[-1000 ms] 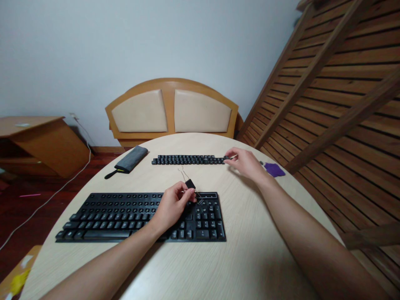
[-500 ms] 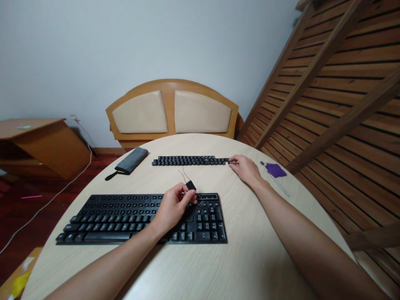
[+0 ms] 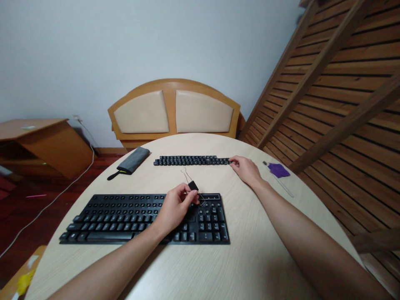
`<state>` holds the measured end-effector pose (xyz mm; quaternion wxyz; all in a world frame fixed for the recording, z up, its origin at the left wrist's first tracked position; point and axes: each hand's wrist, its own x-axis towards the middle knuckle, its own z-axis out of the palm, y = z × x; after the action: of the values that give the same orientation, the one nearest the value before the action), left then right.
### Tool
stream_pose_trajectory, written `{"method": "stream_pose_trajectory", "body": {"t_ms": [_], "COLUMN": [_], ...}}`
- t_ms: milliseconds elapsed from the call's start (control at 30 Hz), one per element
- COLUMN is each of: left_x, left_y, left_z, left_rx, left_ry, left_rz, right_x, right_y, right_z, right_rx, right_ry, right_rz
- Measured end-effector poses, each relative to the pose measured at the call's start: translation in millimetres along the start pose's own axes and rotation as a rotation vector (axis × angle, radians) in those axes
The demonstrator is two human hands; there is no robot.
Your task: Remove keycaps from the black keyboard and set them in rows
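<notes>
Black binder clip (image 3: 193, 185) with its thin wire handles sits pinched between the thumb and fingertips of your left hand (image 3: 175, 208), held just above the top edge of the full-size black keyboard (image 3: 146, 218), near its number pad. Your left fingers are closed around the clip body, one wire handle pointing away from you toward the row of loose black keycaps (image 3: 191, 161) lined up beyond the keyboard. Your right hand (image 3: 246, 168) reaches to the right end of that row, fingers curled and touching the last cap; you cannot tell from here whether it actually grips one. A light pinch could let the clip slip onto the keys below, and a nudge from your right fingers could knock the row out of line. Compared with a second ago, your right hand has drawn slightly nearer the row's end and lowered onto it, while your left hand has kept its hold and barely shifted. A grey fabric pouch (image 3: 133, 161) lies left of the row, a purple brush (image 3: 279, 170) right of it.
</notes>
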<state>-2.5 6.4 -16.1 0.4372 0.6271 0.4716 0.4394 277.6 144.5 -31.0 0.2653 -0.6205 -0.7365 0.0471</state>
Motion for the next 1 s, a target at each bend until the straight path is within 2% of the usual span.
{"method": "stream_pose_trajectory", "body": {"t_ms": [633,867,933,1000], "left_x": [-0.7,-3.2,-3.1,-3.0], "left_y": [2.7,10.8,12.0,12.7], "left_z": [0.0,-1.0,-1.6,-2.2], "left_rx": [0.021,0.063,0.103,0.151], "left_ry": [0.000,-0.097,-0.125,-0.145], "left_rz": [-0.004,0.013,0.032,0.060], "right_x": [1.4,2.0,2.3,0.8], "right_y": [1.0,-12.1,-23.1,-39.0], "right_z": [4.1,-10.0,-20.2,-32.6], "right_rx": [0.050,-0.019,-0.028,0.014], "right_ry": [-0.001,-0.005,-0.050,-0.177], "right_rz": [0.011,0.058,0.037,-0.012]}}
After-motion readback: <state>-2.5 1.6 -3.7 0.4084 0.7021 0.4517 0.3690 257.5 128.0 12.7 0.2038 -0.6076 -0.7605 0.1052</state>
